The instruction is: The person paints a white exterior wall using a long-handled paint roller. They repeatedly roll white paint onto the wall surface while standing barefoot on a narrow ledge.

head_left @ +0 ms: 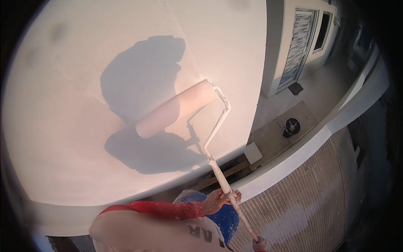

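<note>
A pinkish-white paint roller (174,109) lies against the pale wall (63,147), on which my shadow falls. Its bent frame joins a paint-crusted pole (220,176) running down toward me. My left hand (217,200), at the end of a red sleeve, grips the pole partway along, fingers wrapped round it. Lower on the same pole my right hand (259,244) is closed near the bottom edge of the view. Blue and white clothing shows beneath my left arm.
On the walkway to the right stand a dark bucket (290,128), a white board (253,153) and a dark mat (295,88) by a louvred door (296,46). A curved parapet (285,168) edges the walkway, with a corrugated roof (302,197) beyond it.
</note>
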The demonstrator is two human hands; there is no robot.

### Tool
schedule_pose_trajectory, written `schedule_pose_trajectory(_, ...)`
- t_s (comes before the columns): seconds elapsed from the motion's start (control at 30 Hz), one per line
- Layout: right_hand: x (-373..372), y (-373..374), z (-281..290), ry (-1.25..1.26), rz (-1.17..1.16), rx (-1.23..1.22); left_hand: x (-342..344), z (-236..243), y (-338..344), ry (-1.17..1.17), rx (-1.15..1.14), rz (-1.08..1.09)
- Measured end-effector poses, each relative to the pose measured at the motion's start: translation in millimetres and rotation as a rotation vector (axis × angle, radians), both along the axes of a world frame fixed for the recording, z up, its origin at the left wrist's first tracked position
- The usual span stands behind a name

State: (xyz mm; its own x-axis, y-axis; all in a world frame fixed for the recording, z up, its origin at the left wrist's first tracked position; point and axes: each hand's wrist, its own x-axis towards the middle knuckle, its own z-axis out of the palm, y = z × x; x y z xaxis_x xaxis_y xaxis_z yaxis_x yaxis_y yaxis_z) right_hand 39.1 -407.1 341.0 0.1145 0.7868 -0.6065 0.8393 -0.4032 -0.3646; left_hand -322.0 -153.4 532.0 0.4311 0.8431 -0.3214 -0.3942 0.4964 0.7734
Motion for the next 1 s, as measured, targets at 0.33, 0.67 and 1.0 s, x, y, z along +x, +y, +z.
schedule_pose_trajectory(0.33, -138.4, 110.2, -25.9, 0.481, -0.066, 0.26, -42.4, 187.0, 59.6, 0.072, 0.643, 0.278)
schedule_pose_trajectory(0.67, -236.1, 253.8, 182.2, 0.536, 0.181, 0.712, -76.1, 396.7, 125.6, 0.156, 0.977, 0.475)
schedule_pose_trajectory(1.0, -218.1, 304.7, 295.2, 0.678, -0.023, 0.691, -63.0, 479.7, 151.6, 0.193, 1.1, 0.566)
